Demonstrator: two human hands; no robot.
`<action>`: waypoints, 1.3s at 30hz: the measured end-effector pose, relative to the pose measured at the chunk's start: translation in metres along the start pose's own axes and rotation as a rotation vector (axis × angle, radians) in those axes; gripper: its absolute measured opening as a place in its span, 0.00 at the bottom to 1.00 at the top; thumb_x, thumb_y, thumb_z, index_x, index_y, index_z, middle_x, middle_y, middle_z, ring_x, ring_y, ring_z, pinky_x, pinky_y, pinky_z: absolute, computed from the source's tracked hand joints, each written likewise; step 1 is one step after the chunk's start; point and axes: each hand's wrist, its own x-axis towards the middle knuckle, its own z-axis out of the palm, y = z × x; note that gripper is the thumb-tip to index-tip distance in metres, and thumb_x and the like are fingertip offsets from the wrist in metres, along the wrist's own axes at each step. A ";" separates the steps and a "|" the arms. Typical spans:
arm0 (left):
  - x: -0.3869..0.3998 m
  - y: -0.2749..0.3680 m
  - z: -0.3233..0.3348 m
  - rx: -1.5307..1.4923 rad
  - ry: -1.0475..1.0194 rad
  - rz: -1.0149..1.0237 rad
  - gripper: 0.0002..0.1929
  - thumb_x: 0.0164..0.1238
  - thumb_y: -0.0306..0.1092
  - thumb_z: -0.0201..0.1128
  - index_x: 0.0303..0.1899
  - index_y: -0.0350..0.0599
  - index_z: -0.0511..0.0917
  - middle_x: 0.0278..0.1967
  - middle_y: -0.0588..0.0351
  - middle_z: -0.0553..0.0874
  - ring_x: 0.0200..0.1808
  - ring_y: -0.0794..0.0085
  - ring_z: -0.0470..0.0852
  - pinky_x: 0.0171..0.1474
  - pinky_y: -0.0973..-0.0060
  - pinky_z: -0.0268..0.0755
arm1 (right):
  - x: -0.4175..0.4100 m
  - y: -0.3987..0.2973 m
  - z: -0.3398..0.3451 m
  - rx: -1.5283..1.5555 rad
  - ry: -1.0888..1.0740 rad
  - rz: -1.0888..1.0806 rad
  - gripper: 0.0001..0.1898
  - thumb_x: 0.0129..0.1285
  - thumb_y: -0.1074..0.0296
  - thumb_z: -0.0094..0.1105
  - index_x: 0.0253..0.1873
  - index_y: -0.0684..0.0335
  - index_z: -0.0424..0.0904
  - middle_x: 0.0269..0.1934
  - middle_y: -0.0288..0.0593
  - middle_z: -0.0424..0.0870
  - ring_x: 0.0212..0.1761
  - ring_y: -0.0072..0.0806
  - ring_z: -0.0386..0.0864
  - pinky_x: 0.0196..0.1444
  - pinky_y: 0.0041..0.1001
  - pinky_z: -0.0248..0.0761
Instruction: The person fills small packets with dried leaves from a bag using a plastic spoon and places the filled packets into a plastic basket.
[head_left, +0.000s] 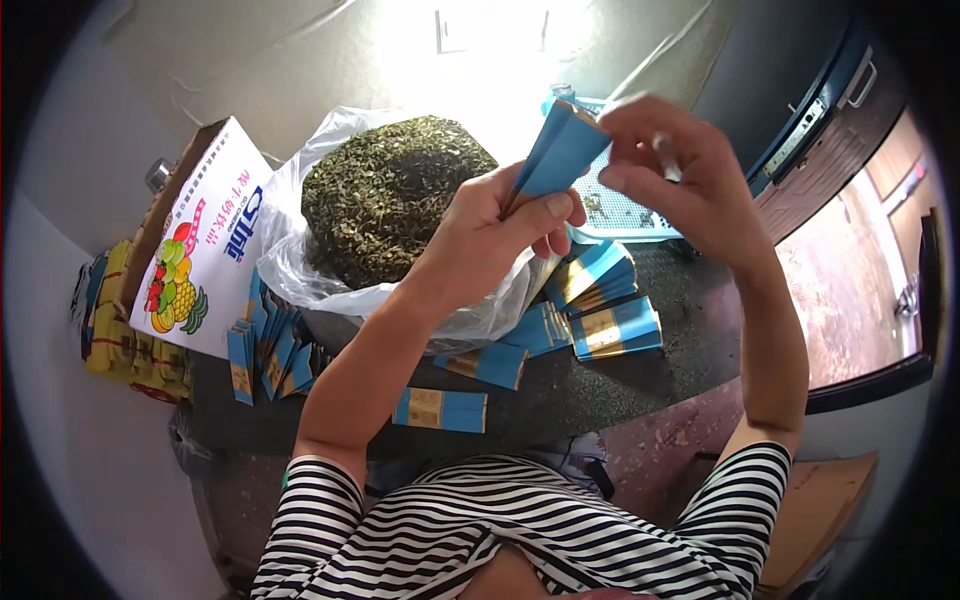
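My left hand (517, 214) grips a blue-and-gold paper packet (562, 154), tilted with its top end up, above the right side of a clear plastic bag (289, 247). Dried leaves (390, 195) fill that bag in a large heap. Beside the packet's top end is my right hand (667, 165), fingers curled, with a small pale thing between them that is too blurred to name. Flat blue-and-gold packets lie fanned in piles (615, 330) right of the bag; a single packet (442, 410) lies near the front edge. More packets (274, 345) stand bunched at the left.
A white printed carton (210, 240) leans left of the bag on the dark table (525, 405), with yellow packages (135, 337) beyond it. A light blue plastic basket (630, 217) with leaf bits stands at the back right. A brown cardboard piece (817, 510) is at the lower right.
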 end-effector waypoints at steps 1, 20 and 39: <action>0.003 -0.002 0.000 0.034 -0.009 -0.017 0.13 0.77 0.33 0.59 0.54 0.36 0.78 0.41 0.57 0.86 0.35 0.78 0.83 0.41 0.78 0.76 | 0.001 0.006 -0.001 0.001 0.005 0.000 0.10 0.67 0.74 0.64 0.52 0.63 0.79 0.29 0.31 0.75 0.33 0.12 0.71 0.36 0.17 0.65; -0.138 0.029 -0.070 0.944 0.622 0.373 0.20 0.72 0.45 0.65 0.51 0.34 0.79 0.51 0.43 0.82 0.53 0.60 0.81 0.59 0.64 0.72 | 0.057 0.316 -0.040 -0.482 0.290 0.444 0.10 0.64 0.66 0.62 0.45 0.65 0.83 0.35 0.49 0.87 0.38 0.40 0.87 0.43 0.35 0.77; -0.165 0.013 -0.094 0.933 0.782 0.220 0.16 0.74 0.37 0.62 0.54 0.35 0.79 0.52 0.46 0.81 0.52 0.63 0.81 0.59 0.68 0.73 | 0.086 0.354 -0.024 -0.475 0.282 0.481 0.18 0.65 0.68 0.62 0.59 0.55 0.81 0.34 0.42 0.86 0.39 0.29 0.85 0.44 0.33 0.76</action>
